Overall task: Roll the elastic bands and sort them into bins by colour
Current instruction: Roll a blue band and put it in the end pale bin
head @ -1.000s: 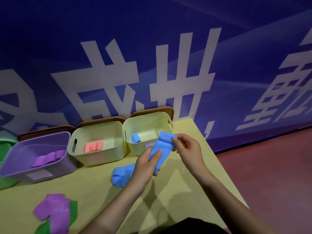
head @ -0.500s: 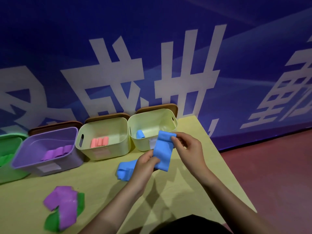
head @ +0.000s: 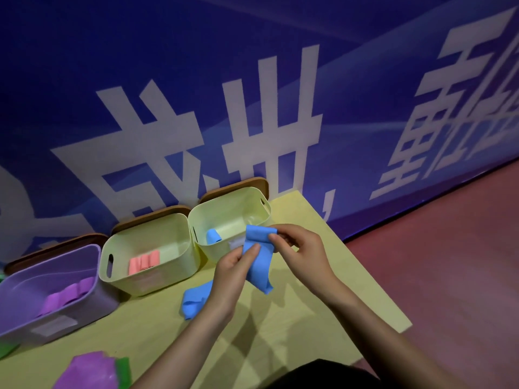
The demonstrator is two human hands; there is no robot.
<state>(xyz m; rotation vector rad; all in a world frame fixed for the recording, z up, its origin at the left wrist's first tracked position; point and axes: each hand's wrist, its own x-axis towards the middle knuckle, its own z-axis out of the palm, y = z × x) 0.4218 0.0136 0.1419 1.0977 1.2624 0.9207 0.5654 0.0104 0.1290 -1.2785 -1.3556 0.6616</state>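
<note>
Rolling has begun on the blue band [head: 257, 258]: the right hand [head: 300, 248] pinches its curled top end, the left hand [head: 234, 269] grips it just below, and the tail hangs under the fingers. Beyond the fingertips, one blue roll [head: 212, 236] lies in the right bin [head: 254, 199]; pink rolls [head: 143, 262] and purple rolls [head: 67, 294] fill neighbours. Loose bands [head: 87, 372] remain nearer than the hands. Open table [head: 323, 313] lies rightward, its edge near.

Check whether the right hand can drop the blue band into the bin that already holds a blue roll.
Probably yes. The right hand pinches the blue band right beside that open bin, with nothing between them. The left hand also grips the band, which is not yet fully rolled.
</note>
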